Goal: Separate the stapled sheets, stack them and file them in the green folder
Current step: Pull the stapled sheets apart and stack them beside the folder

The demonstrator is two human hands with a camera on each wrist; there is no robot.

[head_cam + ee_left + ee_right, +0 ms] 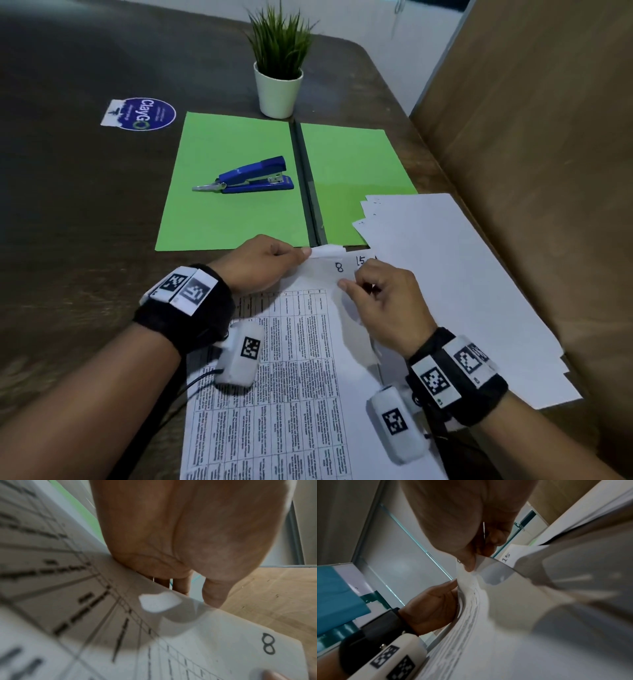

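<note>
Stapler (246, 175) on open folder (356, 161) – plant (279, 73) behind, loose sheets (455, 284) right.

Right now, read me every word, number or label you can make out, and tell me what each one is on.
"ClayGO": round blue sticker on the table; its smaller print is unreadable.
"8": handwritten on the printed sheet both hands pinch.
"15": handwritten on the sheet behind it.
Printed table text: too small to read.
Wrist-band markers: patterns, not text.

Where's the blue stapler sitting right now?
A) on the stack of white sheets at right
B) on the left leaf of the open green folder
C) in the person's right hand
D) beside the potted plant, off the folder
B: in the head view the blue stapler lies on the left leaf of the open green folder, and neither hand touches it.
</note>
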